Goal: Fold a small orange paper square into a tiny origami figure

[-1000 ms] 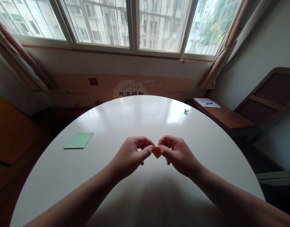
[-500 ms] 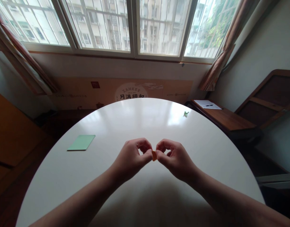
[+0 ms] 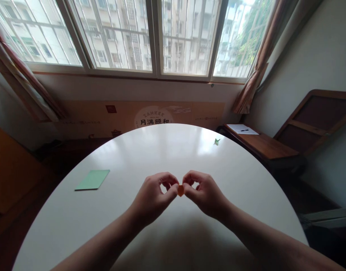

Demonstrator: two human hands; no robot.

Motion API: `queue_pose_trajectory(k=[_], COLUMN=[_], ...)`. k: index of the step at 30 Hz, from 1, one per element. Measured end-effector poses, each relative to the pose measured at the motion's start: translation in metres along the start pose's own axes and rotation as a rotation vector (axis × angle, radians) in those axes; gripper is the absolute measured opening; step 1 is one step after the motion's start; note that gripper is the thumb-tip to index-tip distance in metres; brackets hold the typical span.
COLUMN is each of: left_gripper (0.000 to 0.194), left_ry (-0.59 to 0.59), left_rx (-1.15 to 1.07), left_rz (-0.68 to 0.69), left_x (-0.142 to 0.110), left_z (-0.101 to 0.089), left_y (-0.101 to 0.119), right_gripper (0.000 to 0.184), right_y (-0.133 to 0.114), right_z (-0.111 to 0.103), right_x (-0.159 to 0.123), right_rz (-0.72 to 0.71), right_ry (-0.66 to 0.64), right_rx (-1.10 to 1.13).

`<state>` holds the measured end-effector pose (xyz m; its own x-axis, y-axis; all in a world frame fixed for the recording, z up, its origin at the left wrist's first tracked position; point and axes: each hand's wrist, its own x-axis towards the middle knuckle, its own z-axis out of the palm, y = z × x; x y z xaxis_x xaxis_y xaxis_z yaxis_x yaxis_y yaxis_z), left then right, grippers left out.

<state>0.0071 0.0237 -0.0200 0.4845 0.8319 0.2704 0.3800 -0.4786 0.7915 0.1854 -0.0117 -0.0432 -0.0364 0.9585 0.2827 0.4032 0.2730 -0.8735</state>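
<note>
A small piece of orange paper (image 3: 180,190), with a pointed lower end, is held over the white table between both hands. My left hand (image 3: 158,194) pinches its left edge between thumb and index finger. On the opposite edge, the thumb and fingertips of my right hand (image 3: 202,192) are closed in the same way. The fingertips hide part of the paper, so its folds cannot be made out. Left of my hands lies a flat stack of square green paper (image 3: 92,180). A little crumpled or folded green piece (image 3: 217,142) rests near the table's far right edge.
The round white table (image 3: 127,158) has a glossy top. Beyond its right edge stands a wooden chair (image 3: 270,146) with a white sheet (image 3: 243,129) and a dark pen on its seat. A printed orange board (image 3: 90,113) leans below the barred window.
The view has tilted up slightly, so the scene sits lower. More of the orange paper shows between my fingertips, which are a bit farther apart. Both hands keep their pinch.
</note>
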Motion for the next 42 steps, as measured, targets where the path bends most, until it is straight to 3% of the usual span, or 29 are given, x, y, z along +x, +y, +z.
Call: queue_pose_trajectory(k=[8, 14, 22, 29, 37, 42], left_gripper=[0.009, 0.011, 0.014, 0.011, 0.011, 0.014], left_ry=[0.054, 0.054, 0.016, 0.052, -0.008, -0.015], left_rx=[0.040, 0.024, -0.014, -0.092, -0.220, -0.200], left_rz=[0.029, 0.040, 0.005, -0.079, -0.175, -0.145], left_x=[-0.0007, -0.0029, -0.0038, -0.0011, 0.0010, -0.0003], left_z=[0.0022, 0.0049, 0.0005, 0.0021, 0.0032, 0.0034], left_y=[-0.0067, -0.0025, 0.0020, -0.0013, -0.0052, -0.0038], right_gripper=[0.008, 0.007, 0.006, 0.009, 0.008, 0.008], right_y=[-0.0053, -0.0022, -0.0004, -0.0031, -0.0021, -0.0002], right_z=[0.0002, -0.0012, -0.0018, -0.0050, -0.0051, -0.0041], right_x=[-0.0037, -0.0029, 0.0005, -0.0004, 0.0001, 0.0012], right_rz=[-0.084, -0.035, -0.035, -0.084, -0.071, -0.020], right_ry=[0.000, -0.018, 0.043, -0.008, -0.011, -0.011], right_rx=[-0.049, -0.018, -0.018, -0.020, 0.007, 0.031])
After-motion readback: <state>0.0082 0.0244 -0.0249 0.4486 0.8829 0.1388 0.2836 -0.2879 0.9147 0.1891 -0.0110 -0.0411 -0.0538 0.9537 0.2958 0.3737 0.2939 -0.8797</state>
